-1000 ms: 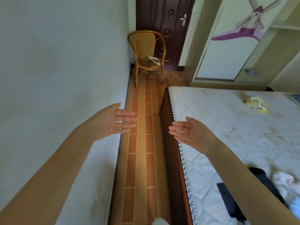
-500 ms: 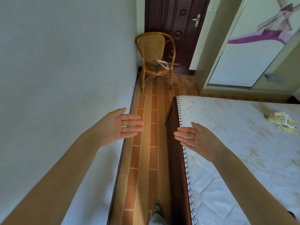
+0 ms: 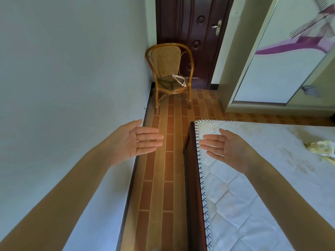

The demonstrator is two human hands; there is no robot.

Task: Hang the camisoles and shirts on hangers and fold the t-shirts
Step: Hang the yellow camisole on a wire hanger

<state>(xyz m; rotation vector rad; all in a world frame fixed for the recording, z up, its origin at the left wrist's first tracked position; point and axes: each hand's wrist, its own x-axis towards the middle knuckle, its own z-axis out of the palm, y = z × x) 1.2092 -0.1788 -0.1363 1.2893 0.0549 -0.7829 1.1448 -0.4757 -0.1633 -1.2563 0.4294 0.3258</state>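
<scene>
Chair point(image 3: 170, 73) nearer, white hangers point(image 3: 179, 80) on seat

Both bare forearms reach forward, the left hand point(image 3: 135, 140) and right hand point(image 3: 227, 148) empty, palms facing inward, fingers straight

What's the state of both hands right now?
Left hand: open, fingers straight, holding nothing, over the floor by the wall.
Right hand: open, fingers straight, holding nothing, above the white quilted mattress edge.

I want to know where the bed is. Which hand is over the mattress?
The right hand, open above the white quilted mattress; the left hand hovers beside the wall.
</scene>
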